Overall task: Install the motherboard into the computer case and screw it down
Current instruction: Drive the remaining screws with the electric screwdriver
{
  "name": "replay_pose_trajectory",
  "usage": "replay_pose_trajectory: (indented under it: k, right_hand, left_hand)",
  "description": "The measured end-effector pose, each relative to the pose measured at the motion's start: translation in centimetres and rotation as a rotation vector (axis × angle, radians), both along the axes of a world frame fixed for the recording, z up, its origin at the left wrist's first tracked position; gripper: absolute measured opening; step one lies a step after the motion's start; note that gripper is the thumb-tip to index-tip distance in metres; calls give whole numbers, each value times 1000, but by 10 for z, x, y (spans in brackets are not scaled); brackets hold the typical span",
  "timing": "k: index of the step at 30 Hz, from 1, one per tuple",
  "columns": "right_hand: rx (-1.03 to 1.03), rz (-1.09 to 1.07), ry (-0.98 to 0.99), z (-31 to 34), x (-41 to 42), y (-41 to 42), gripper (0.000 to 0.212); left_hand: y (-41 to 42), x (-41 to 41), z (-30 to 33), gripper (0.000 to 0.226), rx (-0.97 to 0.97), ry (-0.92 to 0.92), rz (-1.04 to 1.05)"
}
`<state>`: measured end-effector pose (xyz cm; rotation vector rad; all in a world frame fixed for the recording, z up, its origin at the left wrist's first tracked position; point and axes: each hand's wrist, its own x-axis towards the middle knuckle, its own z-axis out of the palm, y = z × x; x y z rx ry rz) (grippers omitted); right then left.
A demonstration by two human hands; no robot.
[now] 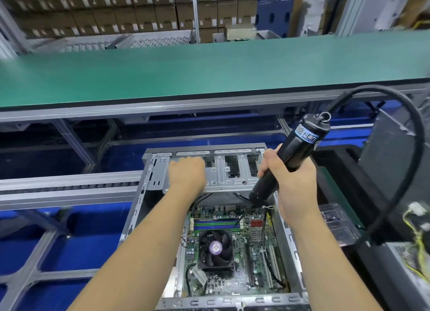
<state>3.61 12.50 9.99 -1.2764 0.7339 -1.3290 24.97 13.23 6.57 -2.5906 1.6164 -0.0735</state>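
Two hands at work over the open grey sheet-metal computer case (149,208), which lies on its side on the line. Green printed-circuit motherboard (235,248) sits flat inside the case, black round-bladed CPU fan (216,249) upward, blue and green memory slots (217,224) towards the far end.

Right hand (290,178): fingers wrapped round the black cylindrical electric screwdriver (288,161), tool tilted, its thin bit (242,216) coming down at the far end of the board beside the memory slots. Whether the tip is seated in a screw head cannot be told; the spot is too small. Thick black power cable (409,171) loops from the tool's top out to the right.

Left hand (186,173): rests on the perforated silver drive cage (223,173) at the far end of the case, apparently bracing it; fingers are turned away, so its grip cannot be told.

Risks, as judged:
- Tilted driver: bit may cam out and skate across the board, scoring traces or small components near the slots.
- Angled entry may cross-thread the screw in its standoff.
- Stiff cable loop can tug the tool sideways mid-drive.
- Loose black wires (267,245) lying across the board's right half could be pinched or snagged.
- Board not yet fully fastened, by the look; it may shift off its standoffs under side load.
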Motion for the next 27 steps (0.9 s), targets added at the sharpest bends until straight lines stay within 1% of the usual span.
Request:
replay_pose_trajectory:
  k: [3,6,8,10,12,15,20,23,25,27]
  right_hand:
    - [-9,-1,3,0,0,-2,55]
    - [-24,7,14,-1,0,-4,50]
    - [-23,13,5,-2,0,-4,54]
    - [-17,19,-2,-3,1,-4,54]
    - [-11,28,-1,-4,2,-4,49]
    - [-9,29,-11,-4,3,-4,45]
    - [-4,20,-31,-3,4,-5,46]
    - [2,20,-38,-4,4,-4,53]
    - [4,24,-39,-4,5,-4,56]
    - [4,30,-34,-3,5,-3,54]
  left_hand:
    - [-1,-6,-1,10,-11,-45,-46]
    - [-1,-8,0,15,-8,41,-44]
    - [-1,-7,1,12,0,90,-24]
    - [-2,-5,3,13,13,98,-25]
    - [-2,-5,5,11,26,109,-41]
    - [-3,-5,7,15,12,96,-64]
    - [-1,-5,6,22,-30,74,-80]
    - [-2,-2,7,26,-36,105,-68]
    - [-1,-1,8,25,-23,121,-63]
    - [-1,0,9,24,-4,131,-63]
